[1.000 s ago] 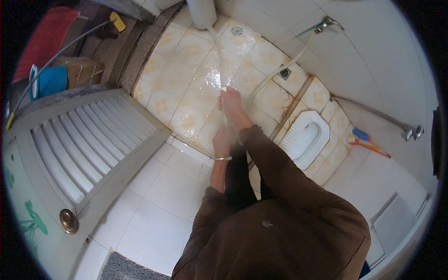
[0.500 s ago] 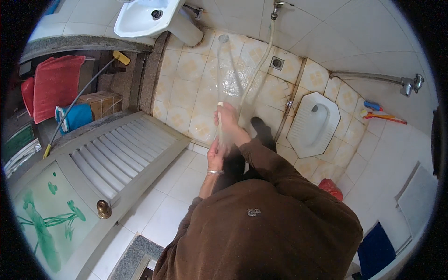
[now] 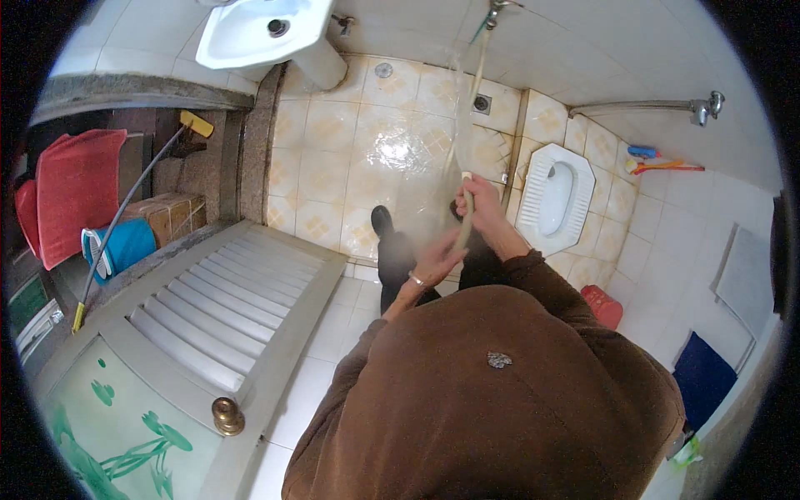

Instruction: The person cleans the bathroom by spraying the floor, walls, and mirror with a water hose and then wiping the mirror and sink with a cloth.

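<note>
My right hand (image 3: 485, 206) is closed around a pale, cream-coloured hose (image 3: 482, 52) close to its open end. Lower down, the fingers of my left hand (image 3: 437, 262) curl around the same hose, a bracelet on that wrist. A stream of water (image 3: 463, 125) shoots from the hose end toward the far wall, below the tap (image 3: 496, 7) the hose hangs from. Wet yellow-patterned floor tiles (image 3: 333, 167) shine in front of my dark shoes.
At the far left is a white washbasin (image 3: 254, 46). A squat toilet (image 3: 557, 200) is set in the floor on the right, with brushes (image 3: 667, 166) beyond it. A louvred door (image 3: 287, 325) stands at my left, near a long-handled yellow tool (image 3: 197, 124) and a blue bucket (image 3: 125, 250).
Both hands and the hose have swung to the right. The water stream has moved from the middle floor tiles toward the far wall by the tap.
</note>
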Tool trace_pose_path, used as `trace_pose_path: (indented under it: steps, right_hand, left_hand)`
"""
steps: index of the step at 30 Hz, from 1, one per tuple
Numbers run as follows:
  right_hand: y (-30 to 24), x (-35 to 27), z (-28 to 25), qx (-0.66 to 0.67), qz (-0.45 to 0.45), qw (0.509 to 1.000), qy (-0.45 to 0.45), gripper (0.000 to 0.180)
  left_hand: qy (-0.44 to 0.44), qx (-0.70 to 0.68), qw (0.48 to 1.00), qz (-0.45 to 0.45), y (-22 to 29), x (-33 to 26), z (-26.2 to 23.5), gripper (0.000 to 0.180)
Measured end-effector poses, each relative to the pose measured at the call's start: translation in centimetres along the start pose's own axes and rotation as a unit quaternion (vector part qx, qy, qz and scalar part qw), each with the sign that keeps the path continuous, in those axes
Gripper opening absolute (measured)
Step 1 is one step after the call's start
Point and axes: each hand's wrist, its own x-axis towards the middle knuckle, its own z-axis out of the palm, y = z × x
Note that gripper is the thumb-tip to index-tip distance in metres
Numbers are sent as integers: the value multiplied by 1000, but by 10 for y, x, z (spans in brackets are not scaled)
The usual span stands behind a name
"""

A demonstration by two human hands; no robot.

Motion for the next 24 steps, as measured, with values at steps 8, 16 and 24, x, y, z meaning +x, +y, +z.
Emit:
trace_pose_path:
  steps: [8, 16, 24]
  right_hand:
    - [46, 2, 94, -181, 76, 981, 6, 13]
    - [108, 45, 129, -256, 69, 962, 64, 9]
    - [98, 33, 123, -144, -34, 985, 86, 11]
  left_hand:
    - [-76, -162, 983, -40, -41, -15, -55, 25]
    - [39, -153, 983, -90, -82, -22, -101, 23]
    - [57, 75, 994, -56, -76, -7, -123, 29]
